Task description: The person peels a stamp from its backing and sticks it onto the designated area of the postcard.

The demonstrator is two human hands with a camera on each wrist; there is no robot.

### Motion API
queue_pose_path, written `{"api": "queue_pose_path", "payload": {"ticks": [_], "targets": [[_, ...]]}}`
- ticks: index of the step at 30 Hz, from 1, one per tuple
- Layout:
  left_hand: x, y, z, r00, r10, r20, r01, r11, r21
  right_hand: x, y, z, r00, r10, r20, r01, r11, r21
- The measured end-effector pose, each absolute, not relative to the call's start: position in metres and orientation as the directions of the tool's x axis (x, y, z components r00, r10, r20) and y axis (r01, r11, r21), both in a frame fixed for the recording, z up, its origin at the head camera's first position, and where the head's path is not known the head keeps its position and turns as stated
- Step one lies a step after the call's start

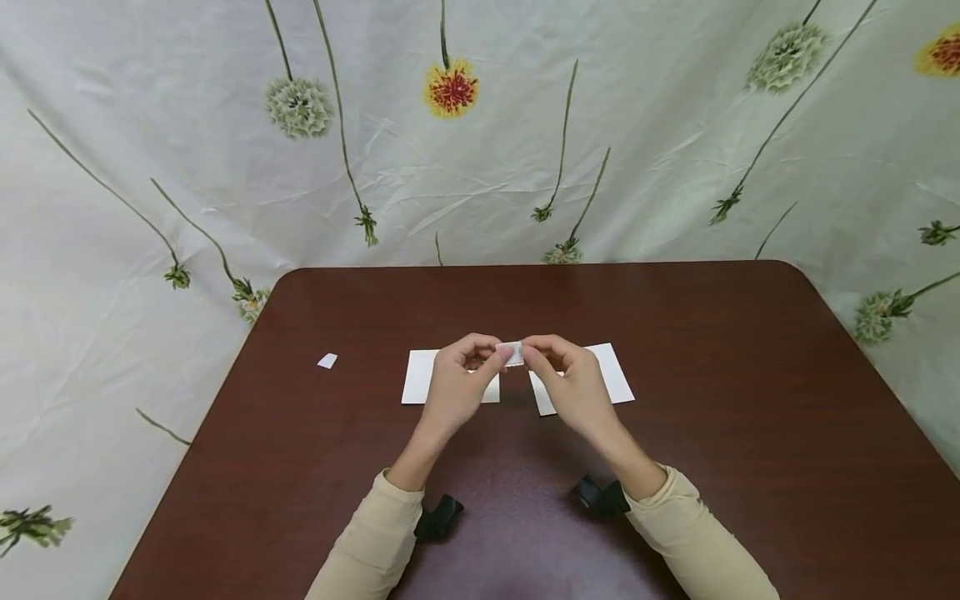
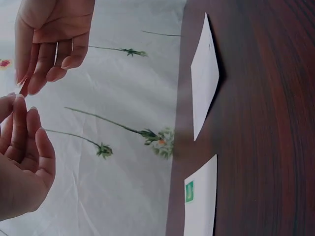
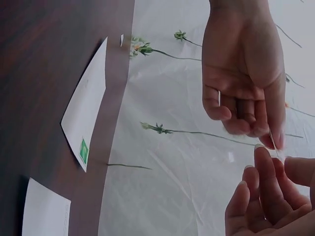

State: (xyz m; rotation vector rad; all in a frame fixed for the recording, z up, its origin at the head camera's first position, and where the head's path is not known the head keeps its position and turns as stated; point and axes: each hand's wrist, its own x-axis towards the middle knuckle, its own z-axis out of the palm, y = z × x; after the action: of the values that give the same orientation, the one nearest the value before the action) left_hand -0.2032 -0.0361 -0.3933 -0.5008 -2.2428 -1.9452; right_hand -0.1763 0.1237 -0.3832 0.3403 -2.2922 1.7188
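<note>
Both hands meet above the table's middle and pinch a small, stamp-sized white piece of paper (image 1: 513, 353). My left hand (image 1: 459, 379) has its thumb and fingertips on the piece's left edge. At the opposite edge, my right hand (image 1: 573, 382) pinches with thumb and forefinger. In both wrist views the piece is almost edge-on, so any print is hard to make out. Beneath the left hand lies a white envelope (image 1: 418, 379) with a green stamp (image 3: 84, 151) at one corner. A second white envelope (image 1: 611, 371) lies under the right hand, partly covered by it.
A small white scrap (image 1: 327, 361) lies on the dark brown table (image 1: 720, 392), left of the envelopes. Black camera mounts (image 1: 439, 518) sit at the wrists beside the beige sleeves. Behind the table hangs a white cloth (image 1: 495, 183) printed with flowers.
</note>
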Motion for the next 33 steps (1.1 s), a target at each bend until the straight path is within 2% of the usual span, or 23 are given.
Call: {"api": "queue_pose_path", "payload": {"ticks": [17,27,33], "targets": [[-0.204,-0.038,-0.395,-0.932,0.248,0.264,0.303,0.134,0.944,-0.180,0.133,-0.384,-0.922,-0.075,0.381,-0.386,0.289,-0.876],[-0.206,-0.038,-0.396,-0.936,0.289,0.201,0.254,0.161,0.954,-0.181,0.136,-0.384,-0.925,-0.127,0.359,-0.381,0.276,-0.882],[-0.205,-0.038,-0.397,-0.930,0.307,0.203,0.254,0.133,0.958,-0.181,0.140,-0.381,-0.934,-0.196,0.298,-0.340,0.237,-0.910]]}}
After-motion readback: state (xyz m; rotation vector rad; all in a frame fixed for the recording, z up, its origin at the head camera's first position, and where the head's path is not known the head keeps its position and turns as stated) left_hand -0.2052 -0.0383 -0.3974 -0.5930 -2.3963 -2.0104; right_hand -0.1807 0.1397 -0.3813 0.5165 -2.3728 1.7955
